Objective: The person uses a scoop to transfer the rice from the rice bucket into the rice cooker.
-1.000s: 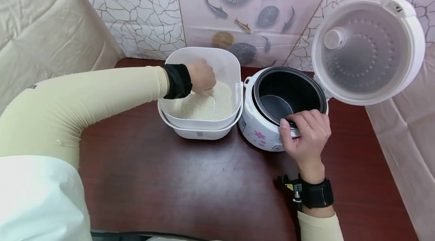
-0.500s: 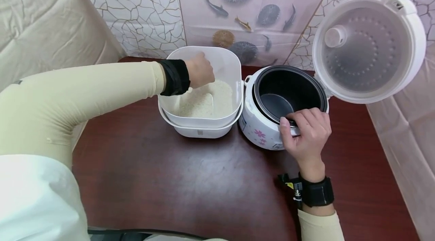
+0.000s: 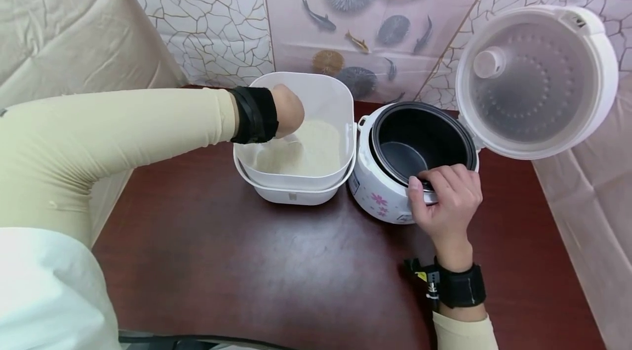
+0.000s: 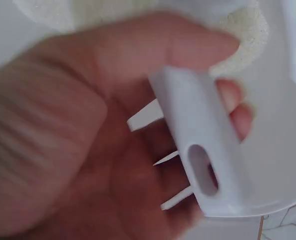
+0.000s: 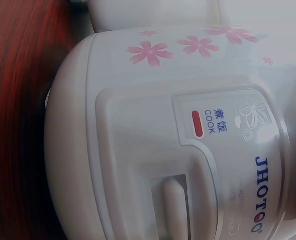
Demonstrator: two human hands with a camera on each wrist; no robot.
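My left hand (image 3: pixel 288 111) is inside a white rice bin (image 3: pixel 316 86), over the rice (image 3: pixel 321 147). Its fingers curl round the white slotted handle (image 4: pixel 197 140) of a scoop, seen close in the left wrist view. From the head view the back of the hand hides that handle, and the scoop's bowl shows only faintly against the grains. My right hand (image 3: pixel 446 199) grips the front rim of a white rice cooker (image 3: pixel 370 191), thumb outside and fingers over the edge. Inside the cooker sits a dark inner pot (image 3: pixel 402 155) with a bare bottom.
The cooker's lid (image 3: pixel 535 81) stands raised at the right. Bin and cooker sit side by side on a dark wooden table (image 3: pixel 257 262), close to a patterned cloth backdrop (image 3: pixel 222 21). A COOK switch panel (image 5: pixel 202 120) fills the right wrist view.
My left hand has turned over at the wrist and shifted slightly left with the scoop, so its fingers no longer show in the head view. The right hand keeps its grip on the cooker rim.
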